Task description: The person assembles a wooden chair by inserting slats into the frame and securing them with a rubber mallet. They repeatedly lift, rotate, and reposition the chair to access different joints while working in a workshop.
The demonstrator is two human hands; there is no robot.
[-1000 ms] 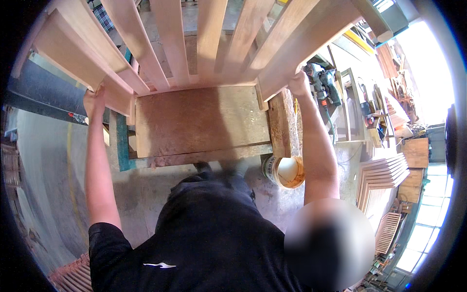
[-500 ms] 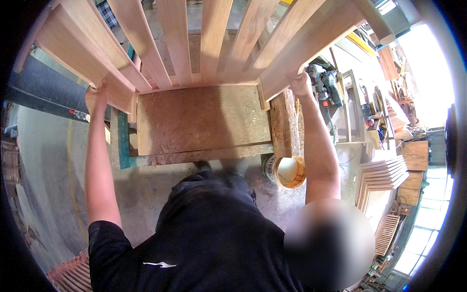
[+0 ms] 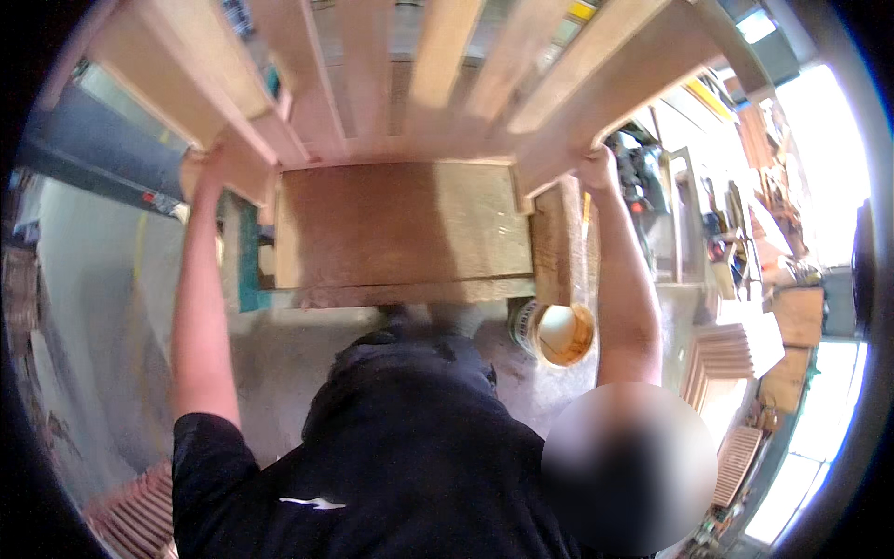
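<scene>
A slatted frame of pale reddish wood [image 3: 442, 65] rises in front of me, its several slats fanning out toward the top of the view. Its lower rail lies along the far side of a low wooden work surface [image 3: 400, 228]. My left hand [image 3: 200, 172] is closed round the left side board of the frame, low down. On the opposite side board, my right hand [image 3: 599, 170] grips the lower edge. The fingers of both hands are partly hidden by the wood and smeared by motion. The frame's top runs out of view.
A bucket with pale contents [image 3: 565, 334] stands on the floor at the bench's near right. Dark power tools [image 3: 641, 172] lie right of my right hand. Stacked wooden pieces [image 3: 722, 359] stand farther right. A dark beam [image 3: 88, 163] crosses at left.
The whole view has shifted slightly, with the bench and bucket a little farther right. My hands keep their hold on the slatted frame, which is now blurred by motion.
</scene>
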